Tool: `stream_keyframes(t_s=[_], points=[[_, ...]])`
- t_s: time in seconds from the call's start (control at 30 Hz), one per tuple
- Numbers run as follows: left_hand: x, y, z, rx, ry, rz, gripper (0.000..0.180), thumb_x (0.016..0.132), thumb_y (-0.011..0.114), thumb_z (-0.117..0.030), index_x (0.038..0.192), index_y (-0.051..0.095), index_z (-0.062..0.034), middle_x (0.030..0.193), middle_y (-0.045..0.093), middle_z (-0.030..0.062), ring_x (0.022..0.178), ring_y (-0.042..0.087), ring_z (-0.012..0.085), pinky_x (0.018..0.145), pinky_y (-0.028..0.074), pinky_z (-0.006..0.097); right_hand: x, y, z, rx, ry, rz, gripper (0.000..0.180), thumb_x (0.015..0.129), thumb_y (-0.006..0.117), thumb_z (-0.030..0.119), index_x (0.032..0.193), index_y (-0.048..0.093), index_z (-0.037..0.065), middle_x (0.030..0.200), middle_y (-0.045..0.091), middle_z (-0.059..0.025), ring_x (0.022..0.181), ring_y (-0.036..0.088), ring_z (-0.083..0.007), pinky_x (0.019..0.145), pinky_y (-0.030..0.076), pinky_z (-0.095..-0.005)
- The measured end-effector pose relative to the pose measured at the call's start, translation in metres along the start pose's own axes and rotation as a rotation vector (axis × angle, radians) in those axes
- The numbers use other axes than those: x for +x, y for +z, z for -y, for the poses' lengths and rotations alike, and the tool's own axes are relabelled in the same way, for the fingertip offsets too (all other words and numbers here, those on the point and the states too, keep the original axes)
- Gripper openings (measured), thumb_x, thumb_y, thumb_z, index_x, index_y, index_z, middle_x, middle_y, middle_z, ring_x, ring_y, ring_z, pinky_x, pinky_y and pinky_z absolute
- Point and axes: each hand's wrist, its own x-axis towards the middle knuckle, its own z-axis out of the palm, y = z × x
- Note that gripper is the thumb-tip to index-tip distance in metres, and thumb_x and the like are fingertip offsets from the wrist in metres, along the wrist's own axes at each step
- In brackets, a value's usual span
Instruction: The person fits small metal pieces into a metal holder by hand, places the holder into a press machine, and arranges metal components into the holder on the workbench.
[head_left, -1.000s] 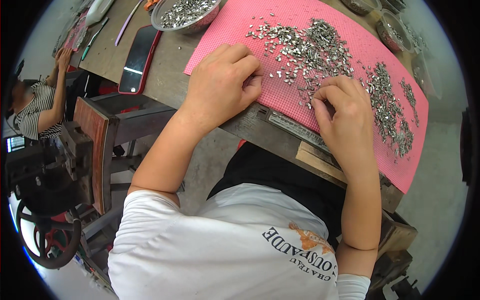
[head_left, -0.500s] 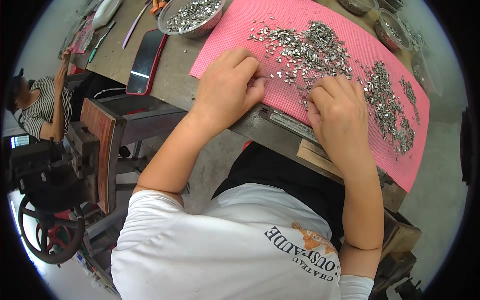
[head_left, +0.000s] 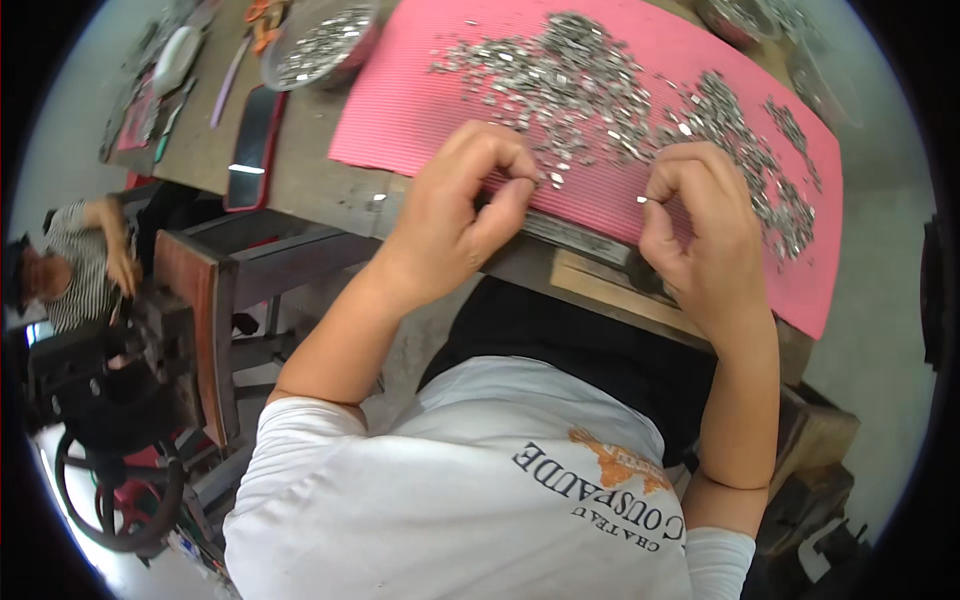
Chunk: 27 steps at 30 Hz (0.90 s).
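Observation:
Many small shiny metal pieces [head_left: 560, 75] lie in loose heaps on a pink ribbed mat [head_left: 390, 110]. My right hand [head_left: 712, 235] pinches a small metal piece [head_left: 643, 199] between thumb and forefinger, just above the mat's near part. To its left, my left hand [head_left: 455, 215] is curled at the mat's near edge, thumb and forefinger tips almost together beside a few loose pieces. Whether anything sits between those fingertips is too small to make out. Between the hands, a metal strip [head_left: 578, 238] runs along the near edge of the table.
A clear bowl [head_left: 320, 50] of metal pieces and a red-cased phone [head_left: 254, 150] stand left of the mat. More containers [head_left: 740, 18] are at the far right. A wooden block [head_left: 610, 290] lies at the near edge. A co-worker [head_left: 75, 255] sits at far left, near a handwheel machine [head_left: 120, 490].
My right hand has drawn back from the heap and now shows a metal piece at its fingertips. My left hand's thumb and forefinger show more clearly. The co-worker's raised arm has come down.

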Motion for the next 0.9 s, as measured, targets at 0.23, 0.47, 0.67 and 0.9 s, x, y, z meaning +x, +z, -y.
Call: stream_keyframes(t_s=[0.23,0.47,0.67,0.9], points=[[0.01,0.032,-0.022,0.063,0.167,0.089,0.019,0.08,0.07,0.005,0.095,0.064,-0.0031,0.097,0.066,0.0102,0.09,0.065,0.0283,0.078,0.053,0.036,-0.071,-0.047,-0.013,0.109,0.248,-0.079,0.027,0.074,0.07,-0.008,0.095,0.057,0.003,0.099,0.062,-0.0108,0.091,0.061,-0.0318,0.083,0.049,-0.0388],[0.014,0.078,-0.04,0.184,0.3,0.258,0.024,0.072,0.077,-0.003,0.093,0.067,-0.009,0.103,0.07,0.0042,0.089,0.066,0.025,0.078,0.047,0.037,-0.094,-0.042,-0.009,0.065,0.264,-0.079,0.028,0.074,0.072,-0.006,0.095,0.058,0.005,0.101,0.063,-0.0088,0.089,0.061,-0.0291,0.079,0.046,-0.0382],[0.014,0.101,-0.046,0.335,0.362,0.206,0.025,0.07,0.077,-0.005,0.092,0.068,-0.0101,0.102,0.069,0.0028,0.087,0.065,0.0228,0.077,0.046,0.037,-0.092,-0.03,-0.013,-0.057,0.133,-0.088,0.029,0.072,0.075,-0.002,0.094,0.059,0.007,0.099,0.062,-0.0067,0.09,0.063,-0.0266,0.078,0.045,-0.0393],[0.013,0.106,-0.051,0.491,0.439,0.213,0.026,0.069,0.078,-0.008,0.093,0.068,-0.0111,0.102,0.068,0.0025,0.084,0.065,0.0209,0.078,0.047,0.036,-0.086,-0.029,-0.011,-0.132,0.089,-0.042,0.029,0.073,0.075,-0.001,0.097,0.061,0.005,0.103,0.063,-0.0084,0.091,0.062,-0.0293,0.079,0.047,-0.0408]])
